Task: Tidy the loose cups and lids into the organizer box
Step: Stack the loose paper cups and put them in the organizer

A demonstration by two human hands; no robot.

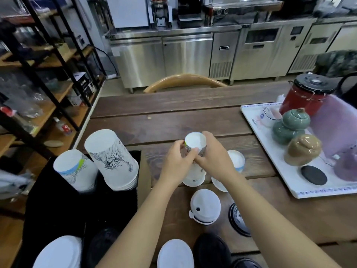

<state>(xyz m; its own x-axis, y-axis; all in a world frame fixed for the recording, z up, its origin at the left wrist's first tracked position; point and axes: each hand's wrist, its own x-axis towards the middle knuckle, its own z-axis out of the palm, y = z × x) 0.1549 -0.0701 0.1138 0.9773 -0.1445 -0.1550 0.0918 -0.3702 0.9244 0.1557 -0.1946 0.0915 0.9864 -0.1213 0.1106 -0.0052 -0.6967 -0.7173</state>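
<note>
Both hands grip an upside-down white paper cup [195, 142] that tops a short stack of cups [193, 177] on the wooden table. My left hand [176, 161] holds it from the left, my right hand [214, 155] from the right. Another upside-down cup [237, 160] stands just right of my right hand. The black organizer box [59, 206] at the left holds two stacks of inverted cups [113, 161] [74, 169]. A pile of white lids [205, 206] lies below the hands, a black lid [238, 219] beside it.
More white lids [174, 254] [59, 252] and black lids [211, 250] sit at the near edge. A white tray [270, 157] at the right carries a red kettle [305, 93], ceramic jars and a black coaster. A chair back [183, 81] stands across the table; shelving lines the left.
</note>
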